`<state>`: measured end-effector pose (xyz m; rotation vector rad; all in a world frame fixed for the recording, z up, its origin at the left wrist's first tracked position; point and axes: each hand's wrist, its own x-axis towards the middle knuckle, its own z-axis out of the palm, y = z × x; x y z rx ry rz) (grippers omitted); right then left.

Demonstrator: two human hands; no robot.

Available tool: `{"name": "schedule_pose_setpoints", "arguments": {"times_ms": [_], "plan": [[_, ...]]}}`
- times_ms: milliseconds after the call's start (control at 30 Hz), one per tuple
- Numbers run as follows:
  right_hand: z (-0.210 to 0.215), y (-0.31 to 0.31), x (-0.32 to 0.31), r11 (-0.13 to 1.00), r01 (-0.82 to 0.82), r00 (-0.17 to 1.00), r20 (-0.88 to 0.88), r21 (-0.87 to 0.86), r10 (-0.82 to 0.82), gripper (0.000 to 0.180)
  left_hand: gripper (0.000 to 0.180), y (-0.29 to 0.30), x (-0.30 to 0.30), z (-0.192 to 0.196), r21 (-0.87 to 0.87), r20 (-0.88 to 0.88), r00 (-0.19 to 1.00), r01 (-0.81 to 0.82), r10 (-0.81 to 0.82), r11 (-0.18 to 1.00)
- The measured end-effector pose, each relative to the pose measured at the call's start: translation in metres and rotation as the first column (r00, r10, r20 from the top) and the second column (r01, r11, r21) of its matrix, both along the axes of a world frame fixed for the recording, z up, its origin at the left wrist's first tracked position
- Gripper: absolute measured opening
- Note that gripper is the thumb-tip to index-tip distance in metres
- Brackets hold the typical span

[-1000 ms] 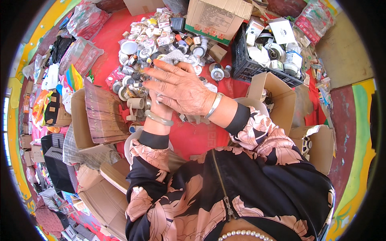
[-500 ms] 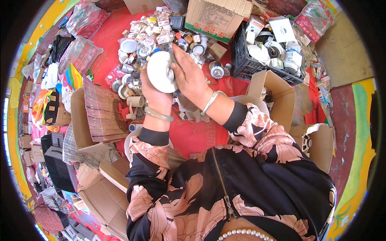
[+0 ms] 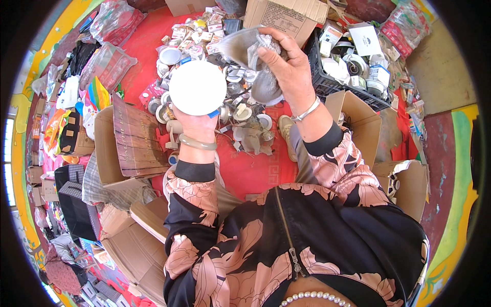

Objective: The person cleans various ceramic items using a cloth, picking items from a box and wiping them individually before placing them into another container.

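My left hand holds up a round white light from below, its white disc turned toward me. The disc hides most of that hand's fingers. A grey cloth is gripped in my right hand, bunched between the thumb and fingers and hanging down. The cloth is apart from the light, to its right. Below and beyond both hands lies a heap of loose lamps and fittings on a red mat.
A black plastic crate of boxed and loose lamps stands at the right, behind an open carton. At the left are another open carton and cardboard flaps. A printed carton stands at the back.
My right hand has left the light and moved up and right, with the grey cloth now plainly visible in it. The light now faces me more fully in my left hand.
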<state>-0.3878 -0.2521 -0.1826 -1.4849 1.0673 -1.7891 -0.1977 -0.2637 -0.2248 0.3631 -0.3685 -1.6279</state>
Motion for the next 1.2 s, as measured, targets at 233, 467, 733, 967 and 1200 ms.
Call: {"name": "schedule_pose_setpoints", "arguments": {"times_ms": [233, 467, 733, 967, 1200], "plan": [[0.005, 0.027, 0.038, 0.94, -0.301, 0.809, -0.566, -0.163, 0.161, 0.034, 0.048, 0.003, -0.013, -0.008, 0.059, 0.05, 0.986, 0.159, -0.162, 0.986], [0.001, 0.027, 0.042, 0.899, -0.346, 0.722, -0.688, -0.27, 0.071, 0.03, 0.046, 0.002, -0.004, -0.014, -0.167, -0.054, 0.956, 0.276, -0.289, 0.946], [-0.006, 0.022, 0.041, 0.935, -0.123, 0.721, -0.678, -0.332, -0.145, 0.029, 0.036, 0.004, -0.024, 0.006, 0.01, 0.414, 0.91, -0.033, 0.026, 0.999], [-0.015, 0.03, 0.05, 0.999, -0.004, 0.758, -0.652, 0.043, 0.031, 0.021, 0.04, 0.0, -0.014, -0.007, -0.135, 0.614, 0.774, -0.089, 0.154, 0.987], [0.001, 0.026, 0.028, 0.664, -0.614, 0.747, 0.588, 0.427, 0.312, 0.025, 0.049, -0.002, -0.017, -0.006, -0.423, 0.746, 0.512, -0.129, 0.426, 0.897]]}}
